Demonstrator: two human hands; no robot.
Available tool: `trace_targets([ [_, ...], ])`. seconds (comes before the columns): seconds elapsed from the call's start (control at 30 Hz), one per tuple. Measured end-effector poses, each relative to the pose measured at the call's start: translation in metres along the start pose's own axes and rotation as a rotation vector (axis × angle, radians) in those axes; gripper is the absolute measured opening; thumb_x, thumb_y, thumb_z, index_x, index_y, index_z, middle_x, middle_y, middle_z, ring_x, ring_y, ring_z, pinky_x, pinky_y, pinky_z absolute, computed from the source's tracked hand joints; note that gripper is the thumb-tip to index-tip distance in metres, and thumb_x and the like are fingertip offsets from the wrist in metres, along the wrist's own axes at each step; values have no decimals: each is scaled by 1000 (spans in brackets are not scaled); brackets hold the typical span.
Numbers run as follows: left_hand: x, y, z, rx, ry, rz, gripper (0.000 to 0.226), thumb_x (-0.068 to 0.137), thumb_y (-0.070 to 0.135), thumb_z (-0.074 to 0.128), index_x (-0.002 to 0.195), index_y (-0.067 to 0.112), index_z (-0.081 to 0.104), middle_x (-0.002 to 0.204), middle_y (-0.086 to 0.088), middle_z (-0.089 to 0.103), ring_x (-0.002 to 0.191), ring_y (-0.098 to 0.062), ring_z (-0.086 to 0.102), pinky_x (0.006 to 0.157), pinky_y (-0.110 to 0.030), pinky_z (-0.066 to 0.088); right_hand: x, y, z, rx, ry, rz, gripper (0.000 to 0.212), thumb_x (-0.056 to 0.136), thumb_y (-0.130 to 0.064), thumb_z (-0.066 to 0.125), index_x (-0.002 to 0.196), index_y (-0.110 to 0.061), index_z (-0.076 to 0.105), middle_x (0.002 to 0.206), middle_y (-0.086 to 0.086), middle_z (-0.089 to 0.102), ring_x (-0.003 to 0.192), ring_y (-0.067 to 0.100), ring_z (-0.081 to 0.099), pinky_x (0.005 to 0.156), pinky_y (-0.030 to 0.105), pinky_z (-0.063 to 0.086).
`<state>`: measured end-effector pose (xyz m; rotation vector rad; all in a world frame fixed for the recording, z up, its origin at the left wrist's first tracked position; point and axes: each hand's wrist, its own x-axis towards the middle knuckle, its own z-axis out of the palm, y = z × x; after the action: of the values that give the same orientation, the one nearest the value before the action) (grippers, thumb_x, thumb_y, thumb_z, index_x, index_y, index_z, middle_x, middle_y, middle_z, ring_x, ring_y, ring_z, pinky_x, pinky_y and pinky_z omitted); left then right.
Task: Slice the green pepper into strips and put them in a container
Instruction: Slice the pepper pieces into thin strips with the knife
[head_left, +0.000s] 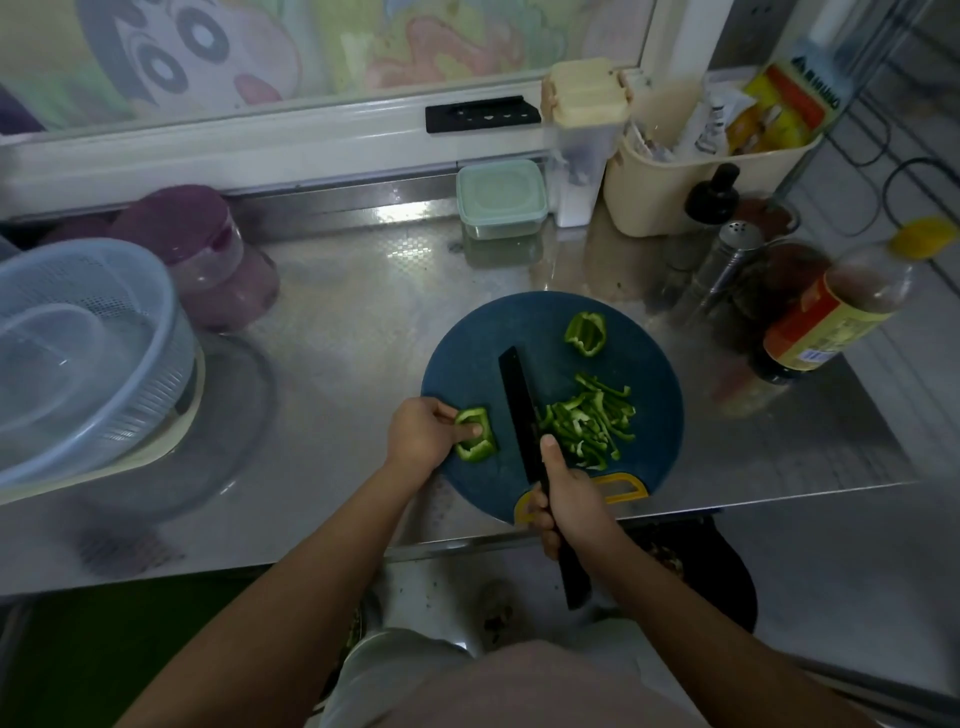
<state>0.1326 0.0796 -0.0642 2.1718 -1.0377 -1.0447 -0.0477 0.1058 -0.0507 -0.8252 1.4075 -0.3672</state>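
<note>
Pinning a green pepper piece (475, 434) on the left part of the round dark-blue cutting board (467, 358), the left grip (421, 436) has its fingers curled onto the piece, one fingertip pressed into its hollow. Right grip (566, 501) is closed round the handle of a black knife (519, 405), with the thumb laid along the top near the blade. The blade points toward the back edge of the worktop (337, 312) and sits between the held piece and a heap of cut strips (587, 421) on the board's right part; cannot tell whether the edge touches the board. A second uncut pepper piece (586, 332) lies apart from the heap, toward the board's far side. The board lies at the worktop's front edge, its yellow handle (621, 488) overhanging it. A lidded pale-green container (501, 200) stands at the back edge. Pale-blue colander (78, 338) at the left edge, purple jar (208, 249) behind it. Yellow-capped bottle (841, 312) at the right edge.
</note>
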Motion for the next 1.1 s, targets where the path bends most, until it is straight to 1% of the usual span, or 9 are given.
trace_targets([
  [0.1, 0, 1, 0, 4, -3, -9, 30, 62, 23, 87, 66, 18, 58, 71, 1, 63, 72, -17, 60, 72, -34, 51, -7, -7, 7, 56, -71, 10, 58, 90, -65, 33, 59, -16, 32, 53, 4, 24, 38, 15, 26, 38, 17, 22],
  [0.17, 0, 2, 1, 5, -3, -16, 30, 63, 23, 86, 67, 18, 57, 69, 4, 61, 70, -15, 59, 71, -33, 50, -8, -10, 12, 70, -81, -3, 58, 90, -65, 32, 60, -15, 33, 51, 3, 26, 37, 15, 27, 38, 17, 24],
  [0.3, 1, 1, 1, 11, 5, -27, 30, 63, 25, 86, 68, 20, 57, 70, 4, 61, 70, -14, 59, 70, -31, 50, -10, -10, 21, 64, -54, -11, 60, 90, -65, 32, 59, -14, 35, 48, 2, 28, 34, 14, 30, 37, 17, 26],
  [0.47, 0, 3, 1, 33, 8, -32, 27, 64, 27, 85, 67, 20, 60, 74, 2, 64, 71, -14, 59, 66, -29, 48, -12, -11, 29, 88, -37, -21, 57, 91, -63, 33, 61, -15, 32, 49, 2, 25, 37, 15, 26, 37, 17, 22],
  [0.67, -1, 7, -2, 44, -16, -52, 23, 66, 27, 84, 66, 19, 62, 70, 7, 61, 71, -10, 57, 57, -22, 42, -10, -10, 35, -7, 14, -126, 59, 91, -63, 33, 54, -17, 26, 48, 2, 20, 38, 15, 24, 43, 25, 19],
  [0.77, 1, 7, -2, 62, -23, -66, 21, 65, 28, 84, 71, 17, 67, 77, 3, 65, 76, -12, 59, 66, -27, 47, -10, -7, 36, -66, 37, -157, 60, 91, -64, 31, 53, -17, 26, 48, 3, 21, 40, 16, 25, 44, 27, 20],
  [0.83, 2, 8, -2, 78, -27, -67, 21, 66, 30, 84, 74, 16, 70, 79, 2, 66, 78, -13, 60, 70, -29, 48, -11, -7, 37, -52, 40, -154, 60, 90, -65, 31, 54, -17, 27, 49, 3, 21, 40, 16, 25, 44, 26, 20],
  [1.0, 0, 9, -3, 78, -35, -58, 22, 67, 28, 83, 78, 14, 71, 77, 3, 64, 74, -10, 57, 58, -23, 41, -15, -9, 40, -29, 28, -159, 59, 91, -63, 32, 54, -17, 25, 48, 1, 19, 38, 13, 23, 42, 25, 19],
  [1.1, -1, 10, -4, 89, -39, -49, 19, 67, 28, 83, 73, 15, 70, 74, 4, 62, 71, -9, 56, 56, -19, 40, -14, -9, 40, -38, 32, -178, 59, 91, -62, 32, 53, -18, 25, 48, 0, 19, 38, 13, 23, 43, 25, 18],
])
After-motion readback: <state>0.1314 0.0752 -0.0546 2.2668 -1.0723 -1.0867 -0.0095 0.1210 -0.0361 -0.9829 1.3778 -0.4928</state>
